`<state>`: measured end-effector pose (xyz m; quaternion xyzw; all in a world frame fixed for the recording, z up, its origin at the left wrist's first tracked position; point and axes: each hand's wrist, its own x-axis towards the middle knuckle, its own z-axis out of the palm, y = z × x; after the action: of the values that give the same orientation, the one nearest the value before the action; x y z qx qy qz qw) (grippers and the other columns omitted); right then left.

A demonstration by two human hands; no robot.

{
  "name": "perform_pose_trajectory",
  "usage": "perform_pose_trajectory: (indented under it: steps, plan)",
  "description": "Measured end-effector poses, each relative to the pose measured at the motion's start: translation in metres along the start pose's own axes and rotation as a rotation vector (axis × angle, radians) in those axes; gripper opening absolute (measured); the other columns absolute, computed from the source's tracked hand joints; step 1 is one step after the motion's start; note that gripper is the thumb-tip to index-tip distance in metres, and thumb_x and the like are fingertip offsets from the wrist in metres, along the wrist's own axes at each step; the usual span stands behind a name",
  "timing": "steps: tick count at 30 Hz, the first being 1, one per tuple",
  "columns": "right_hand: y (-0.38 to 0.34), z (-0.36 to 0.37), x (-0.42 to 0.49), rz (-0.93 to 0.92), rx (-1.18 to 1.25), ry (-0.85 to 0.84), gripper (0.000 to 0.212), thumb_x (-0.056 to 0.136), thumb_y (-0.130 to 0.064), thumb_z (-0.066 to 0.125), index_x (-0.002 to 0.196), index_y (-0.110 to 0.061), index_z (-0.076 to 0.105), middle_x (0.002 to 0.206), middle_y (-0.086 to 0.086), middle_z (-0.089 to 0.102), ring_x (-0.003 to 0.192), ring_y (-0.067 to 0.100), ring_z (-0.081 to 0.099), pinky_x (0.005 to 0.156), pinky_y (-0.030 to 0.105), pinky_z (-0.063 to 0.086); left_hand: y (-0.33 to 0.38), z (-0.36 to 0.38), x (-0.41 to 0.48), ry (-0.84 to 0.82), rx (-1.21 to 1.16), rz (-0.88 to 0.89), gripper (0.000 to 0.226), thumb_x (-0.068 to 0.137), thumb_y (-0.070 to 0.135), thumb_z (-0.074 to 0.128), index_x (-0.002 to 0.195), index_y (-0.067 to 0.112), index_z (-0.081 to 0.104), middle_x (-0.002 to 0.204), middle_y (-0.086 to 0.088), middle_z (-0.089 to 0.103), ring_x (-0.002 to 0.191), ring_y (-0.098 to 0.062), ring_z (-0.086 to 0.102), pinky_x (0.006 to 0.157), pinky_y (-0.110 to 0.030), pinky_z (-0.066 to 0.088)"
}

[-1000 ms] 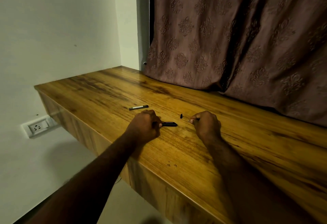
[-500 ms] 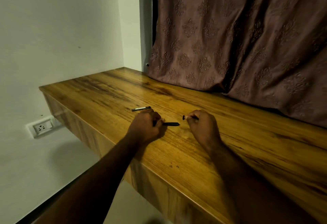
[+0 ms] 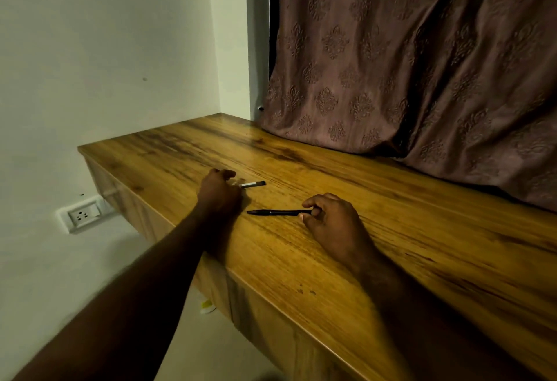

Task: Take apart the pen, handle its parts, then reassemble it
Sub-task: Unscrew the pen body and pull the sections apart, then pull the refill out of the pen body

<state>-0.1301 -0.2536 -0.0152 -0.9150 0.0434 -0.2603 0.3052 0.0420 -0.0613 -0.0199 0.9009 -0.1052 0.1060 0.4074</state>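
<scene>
The right hand (image 3: 331, 221) pinches one end of the black pen barrel (image 3: 277, 212), which lies on the desk (image 3: 391, 260). The left hand (image 3: 218, 192) curls over the silver-banded piece (image 3: 253, 184), just beyond the barrel; I cannot tell whether it has a grip. Both parts look light, stiff and slick, so they are best pinched mid-length.

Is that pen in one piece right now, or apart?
Apart: the right hand pinches the black barrel, while a separate silver-and-black piece lies by the left hand.

Wooden desk (image 3: 422, 260); patterned brown curtain (image 3: 407, 64) resting on it; wall socket (image 3: 80, 215) left; unclear yellowish item (image 3: 207, 307) below.
</scene>
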Motion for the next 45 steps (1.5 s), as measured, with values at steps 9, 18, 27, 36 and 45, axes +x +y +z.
perform_pose_trajectory:
  steps: [9,18,27,36,45]
  plan:
    - [0.003,0.000,0.001,0.031,0.093,0.027,0.013,0.087,-0.027,0.067,0.099,-0.022,0.071,0.077,-0.005,0.063,0.068,0.008,0.057,0.061,0.025,0.046,0.002,0.006,0.014,-0.038,0.401,0.169,0.025,0.083,0.034,0.057,0.085,0.015,0.073,0.072,-0.005,0.062,0.069,-0.025,0.060,0.066,-0.033,0.054]
    - [0.005,-0.006,0.004,0.159,0.283,0.058,0.035,0.090,-0.033,0.064,0.067,-0.007,0.062,0.051,-0.003,0.049,0.047,0.009,0.041,0.050,0.026,0.034,0.014,-0.004,-0.030,0.080,-0.207,0.217,0.004,0.092,0.016,0.058,0.092,0.014,0.062,0.091,-0.009,0.064,0.082,-0.020,0.058,0.066,-0.026,0.039]
    - [-0.006,-0.015,-0.006,0.265,0.647,-0.046,0.036,0.097,-0.033,0.053,0.086,-0.001,0.065,0.059,0.008,0.056,0.039,0.010,0.041,0.041,0.022,0.033,0.049,0.011,-0.114,-0.072,-0.236,0.539,0.022,0.088,0.031,0.053,0.090,0.011,0.060,0.090,-0.006,0.057,0.078,-0.016,0.055,0.068,-0.027,0.045]
    - [-0.007,-0.022,-0.026,0.269,0.641,-0.014,0.019,0.094,-0.016,0.060,0.087,0.001,0.065,0.066,0.006,0.062,0.042,0.007,0.047,0.038,0.018,0.036,0.052,0.017,-0.123,-0.159,-0.047,0.617,0.020,0.084,0.030,0.059,0.095,0.013,0.062,0.089,-0.002,0.057,0.074,-0.016,0.054,0.063,-0.030,0.043]
    - [-0.004,-0.021,-0.022,0.274,0.648,-0.023,0.020,0.093,-0.015,0.061,0.090,0.005,0.062,0.067,0.006,0.062,0.044,0.010,0.047,0.038,0.022,0.035,0.052,0.017,-0.124,-0.081,0.172,0.693,0.030,0.090,0.040,0.054,0.114,0.025,0.066,0.088,0.001,0.057,0.070,-0.018,0.058,0.056,-0.033,0.046]
